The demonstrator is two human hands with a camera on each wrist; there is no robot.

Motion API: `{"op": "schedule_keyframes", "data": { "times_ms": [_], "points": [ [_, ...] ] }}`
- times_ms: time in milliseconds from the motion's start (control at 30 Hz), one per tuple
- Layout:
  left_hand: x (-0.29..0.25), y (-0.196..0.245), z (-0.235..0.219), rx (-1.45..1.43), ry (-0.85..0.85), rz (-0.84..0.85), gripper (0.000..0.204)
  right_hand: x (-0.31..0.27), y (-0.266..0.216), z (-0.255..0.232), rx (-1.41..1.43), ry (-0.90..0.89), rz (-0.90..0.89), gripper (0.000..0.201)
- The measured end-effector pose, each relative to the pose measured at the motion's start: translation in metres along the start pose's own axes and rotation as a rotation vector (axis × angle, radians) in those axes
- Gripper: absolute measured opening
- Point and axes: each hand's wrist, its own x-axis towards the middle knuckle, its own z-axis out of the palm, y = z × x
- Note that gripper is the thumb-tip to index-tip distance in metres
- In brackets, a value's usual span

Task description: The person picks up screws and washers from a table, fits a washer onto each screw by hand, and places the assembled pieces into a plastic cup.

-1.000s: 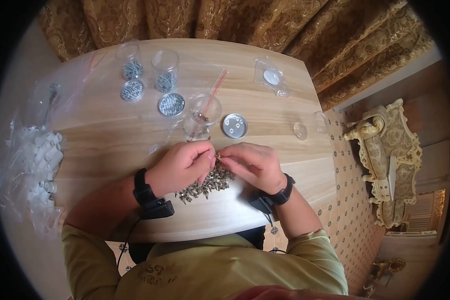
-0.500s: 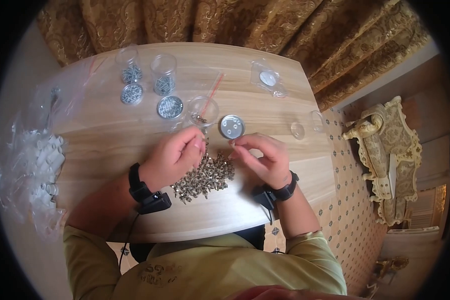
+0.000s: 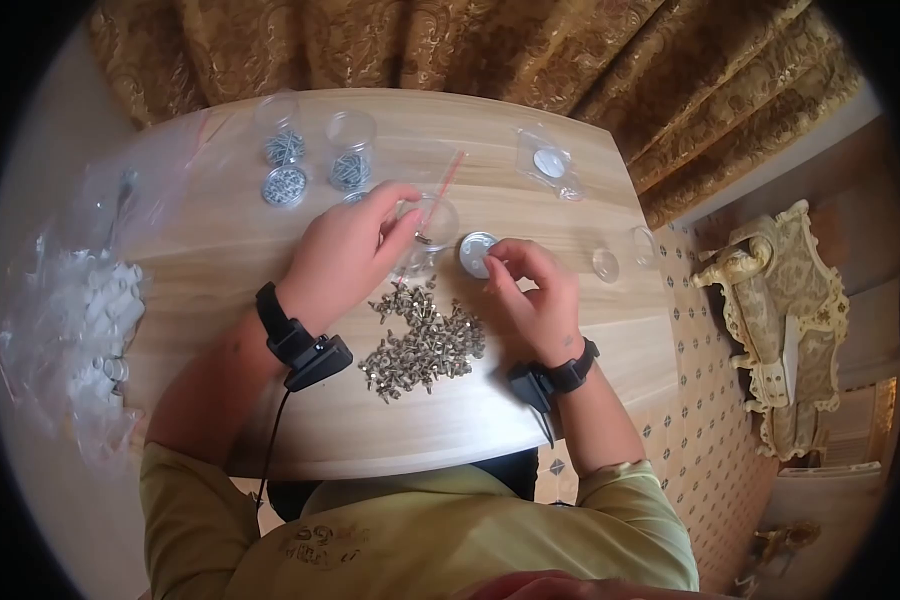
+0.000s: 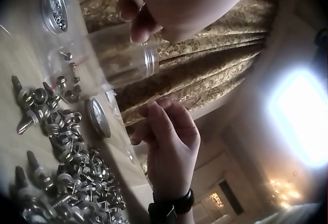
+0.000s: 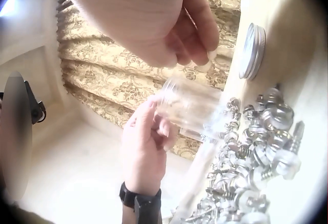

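At the mouth of a clear plastic jar [image 3: 444,218] is my left hand [image 3: 342,255], its thumb and fingertips apart at the rim. A few screws [image 4: 76,91] are inside that jar in the left wrist view. My right hand [image 3: 544,300] is over a silver lid [image 3: 474,256] holding small pale rings. Between its thumb and fingertip it pinches a small whitish washer [image 5: 211,55], partly covered by the fingers. On the table nearer my body lies a heap of short screws with washers [image 3: 425,350].
Farther back stand two clear jars of long screws [image 3: 351,168], with a filled lid [image 3: 284,186] in front. Plastic bags with white tube pieces [image 3: 105,300] lie at the left. At the right are a clear disc [image 3: 605,265] and a bagged white disc [image 3: 549,163].
My hands have drawn apart from above the heap. The left moved forward to the jar's mouth. The right moved over to the silver lid, and the heap is uncovered.
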Motion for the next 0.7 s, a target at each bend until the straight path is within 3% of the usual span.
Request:
{"op": "schedule_keyframes", "data": {
  "times_ms": [333,400,433,500,600,700],
  "points": [
    [-0.018,-0.003,0.007,-0.123,-0.007,0.054,0.016,0.006,0.023,0.006,-0.212,0.015,0.104,0.021],
    [-0.021,-0.004,0.009,0.076,0.015,0.305,0.010,0.007,0.021,0.004,-0.240,0.011,0.107,0.022],
    [-0.021,-0.006,0.009,0.072,0.014,0.306,0.010,0.007,0.015,0.003,-0.233,-0.059,0.046,0.023],
    [-0.020,-0.009,0.008,0.261,-0.013,0.479,0.011,0.005,0.003,0.004,-0.142,-0.201,-0.045,0.026],
    [-0.020,-0.016,0.011,0.350,-0.046,0.610,0.015,0.000,0.000,0.016,-0.107,-0.281,-0.183,0.026],
    [-0.020,-0.023,0.018,0.394,-0.115,0.610,0.019,-0.005,0.006,0.024,-0.109,-0.402,-0.253,0.026]
  ]
}}
